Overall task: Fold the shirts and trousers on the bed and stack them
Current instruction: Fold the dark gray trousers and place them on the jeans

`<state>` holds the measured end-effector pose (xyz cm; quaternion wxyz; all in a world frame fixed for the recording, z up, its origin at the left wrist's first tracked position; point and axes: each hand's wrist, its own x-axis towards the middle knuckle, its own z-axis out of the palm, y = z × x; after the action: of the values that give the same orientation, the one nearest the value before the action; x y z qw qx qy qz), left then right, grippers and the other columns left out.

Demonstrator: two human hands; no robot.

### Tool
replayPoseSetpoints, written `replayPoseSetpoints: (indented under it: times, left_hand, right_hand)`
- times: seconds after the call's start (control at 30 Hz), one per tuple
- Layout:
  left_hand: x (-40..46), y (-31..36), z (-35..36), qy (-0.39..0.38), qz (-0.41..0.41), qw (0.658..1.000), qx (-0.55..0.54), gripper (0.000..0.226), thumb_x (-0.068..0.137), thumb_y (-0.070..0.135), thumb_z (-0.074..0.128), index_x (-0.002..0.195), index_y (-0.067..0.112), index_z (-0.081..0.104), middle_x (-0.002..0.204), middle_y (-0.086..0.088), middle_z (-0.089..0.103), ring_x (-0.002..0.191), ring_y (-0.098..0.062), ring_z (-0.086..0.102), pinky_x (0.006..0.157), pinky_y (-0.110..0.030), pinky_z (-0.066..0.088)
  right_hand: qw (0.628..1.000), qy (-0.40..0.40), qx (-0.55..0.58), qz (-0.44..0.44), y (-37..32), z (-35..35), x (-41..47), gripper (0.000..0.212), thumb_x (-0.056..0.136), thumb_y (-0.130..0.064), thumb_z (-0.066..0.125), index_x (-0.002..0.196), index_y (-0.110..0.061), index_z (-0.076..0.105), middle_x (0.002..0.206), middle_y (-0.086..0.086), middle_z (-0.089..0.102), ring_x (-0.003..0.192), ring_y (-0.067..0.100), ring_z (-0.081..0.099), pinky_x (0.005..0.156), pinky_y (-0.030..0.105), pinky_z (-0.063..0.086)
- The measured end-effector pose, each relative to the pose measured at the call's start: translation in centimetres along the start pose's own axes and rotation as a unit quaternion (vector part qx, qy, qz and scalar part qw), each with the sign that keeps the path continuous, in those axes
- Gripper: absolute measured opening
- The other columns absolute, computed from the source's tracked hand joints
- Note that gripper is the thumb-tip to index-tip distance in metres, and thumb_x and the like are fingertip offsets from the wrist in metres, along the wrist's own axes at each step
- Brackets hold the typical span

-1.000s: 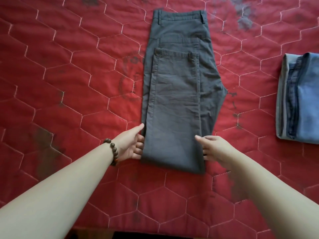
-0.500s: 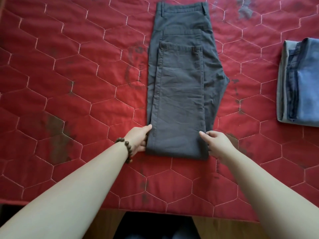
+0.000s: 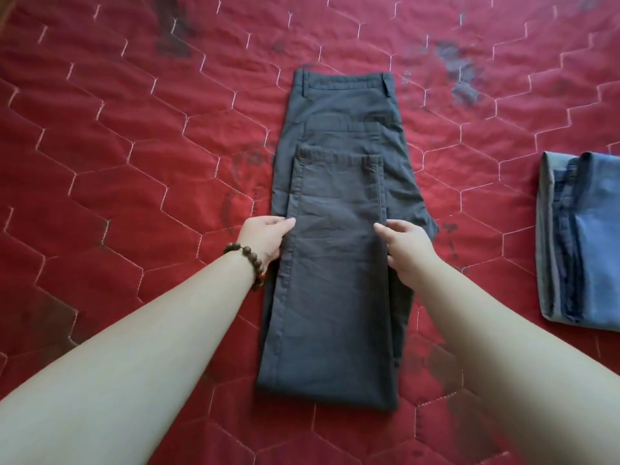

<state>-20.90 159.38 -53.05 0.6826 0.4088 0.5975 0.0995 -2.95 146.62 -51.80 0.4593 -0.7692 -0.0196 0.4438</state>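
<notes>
- The grey trousers [image 3: 335,263] lie flat in the middle of the bed [image 3: 134,162], folded lengthwise so that both legs lie stacked, and then folded once more so the leg ends lie over the seat.
- Their waistband is at the far end; the fold is at the near end, close to the person.
- The hems of the folded-back legs end short of the waistband, so a back pocket shows between them.
- The left hand [image 3: 265,238] lies at the left edge of the trousers, about halfway along the upper layer; its thumb rests on top of the cloth and its fingers are tucked down at the edge, so its grip is on that edge of the trousers.
- The right hand [image 3: 407,250] lies at the right edge, across from the left; thumb and forefinger are spread over the edge, the other fingers hidden, so whether the grip is clenched on the cloth or merely resting cannot be told.
- A bracelet [image 3: 250,263] of dark wooden beads sits on the left wrist.
- A folded pair of blue jeans [image 3: 583,239] lies on the bed well to the right of the trousers, partly cut by the picture's edge.
- The bed wears a red quilted cover stitched in hexagons, with dark blotches here and there.
</notes>
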Motion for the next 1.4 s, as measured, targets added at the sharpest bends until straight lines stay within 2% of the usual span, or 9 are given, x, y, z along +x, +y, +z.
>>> replayPoseSetpoints:
  times: [0.1,0.37,0.53,0.7,0.83,0.93,1.07,1.2,1.4]
  left_hand:
    - [1.9,1.1,0.7,0.062,0.005,0.997,0.052,0.01,0.084,0.012,0.071,0.076,0.011,0.065,0.092,-0.017,0.067,0.084,-0.027,0.061,0.091,-0.057,0.05]
    - [4.2,3.4,2.4,0.162,0.092,0.973,0.139,0.015,0.084,0.02,0.07,0.094,0.009,0.072,0.077,0.002,0.066,0.071,-0.011,0.058,0.063,-0.018,0.04]
    - [3.8,4.3,2.9,0.192,0.129,0.957,0.176,0.014,0.086,0.019,0.067,0.096,0.01,0.071,0.079,0.001,0.066,0.083,-0.019,0.064,0.071,-0.02,0.043]
    - [0.7,3.2,2.9,0.257,0.295,0.848,0.358,0.024,0.087,0.016,0.062,0.111,0.013,0.062,0.106,-0.004,0.062,0.103,-0.024,0.057,0.082,-0.032,0.044]
    - [-1.8,-1.5,3.0,0.126,0.463,0.724,0.496,0.027,0.077,0.004,0.066,0.103,0.002,0.069,0.113,-0.016,0.064,0.108,-0.035,0.06,0.095,-0.045,0.048]
    - [-2.3,-4.7,2.6,0.034,0.453,0.669,0.588,0.043,0.082,0.013,0.06,0.122,-0.003,0.062,0.131,-0.019,0.058,0.125,-0.034,0.053,0.107,-0.048,0.04]
    - [-1.9,-6.1,1.1,0.002,0.39,0.616,0.684,0.063,0.095,0.04,0.027,0.151,0.012,0.022,0.16,-0.003,0.016,0.148,-0.019,0.011,0.121,-0.042,0.006]
    - [-2.8,-6.7,1.3,0.033,0.336,0.603,0.722,0.067,0.098,0.045,0.02,0.153,0.012,0.0,0.162,-0.005,-0.005,0.148,-0.02,-0.007,0.12,-0.045,-0.005]
    - [-6.9,-10.8,2.4,-0.013,0.343,0.591,0.73,0.061,0.1,0.025,0.016,0.15,0.003,-0.009,0.16,-0.013,-0.011,0.147,-0.025,-0.015,0.118,-0.038,-0.012]
  right_hand:
    - [0.997,0.04,-0.049,-0.051,-1.4,1.4,1.8,0.011,0.088,-0.005,0.064,0.087,-0.016,0.067,0.097,0.011,0.071,0.09,0.027,0.067,0.083,0.041,0.056]
    - [0.988,0.085,-0.087,-0.093,-3.8,2.3,5.7,0.019,0.086,-0.01,0.066,0.073,-0.023,0.064,0.085,0.001,0.071,0.08,0.017,0.063,0.085,0.038,0.055]
    - [0.984,0.087,-0.114,-0.108,-4.2,2.6,6.7,0.016,0.087,-0.013,0.067,0.102,-0.009,0.071,0.1,0.006,0.072,0.092,0.018,0.066,0.092,0.037,0.052]
    - [0.927,0.172,-0.273,-0.192,-4.2,2.6,4.4,0.038,0.09,-0.024,0.064,0.123,-0.006,0.059,0.117,0.011,0.061,0.11,0.025,0.056,0.094,0.031,0.039]
    - [0.813,0.088,-0.398,-0.417,0.1,5.0,0.2,0.036,0.087,-0.005,0.06,0.121,0.004,0.06,0.129,0.022,0.055,0.122,0.037,0.05,0.107,0.042,0.039]
    - [0.771,-0.018,-0.481,-0.416,4.3,6.1,-1.3,0.044,0.092,-0.006,0.053,0.136,0.0,0.051,0.147,0.017,0.042,0.139,0.032,0.036,0.119,0.042,0.021]
    - [0.715,0.011,-0.568,-0.408,6.7,5.0,-0.8,0.056,0.099,-0.031,0.042,0.151,-0.016,0.028,0.159,0.004,0.021,0.148,0.02,0.015,0.12,0.044,0.004]
    - [0.71,0.061,-0.611,-0.346,7.5,3.1,-1.6,0.063,0.099,-0.044,0.035,0.153,-0.015,0.019,0.161,0.004,0.014,0.149,0.019,0.009,0.12,0.047,-0.002]
    - [0.742,0.016,-0.585,-0.326,11.3,5.4,-7.6,0.055,0.102,-0.018,0.031,0.152,-0.005,0.015,0.161,0.012,0.006,0.149,0.025,0.002,0.118,0.038,-0.008]
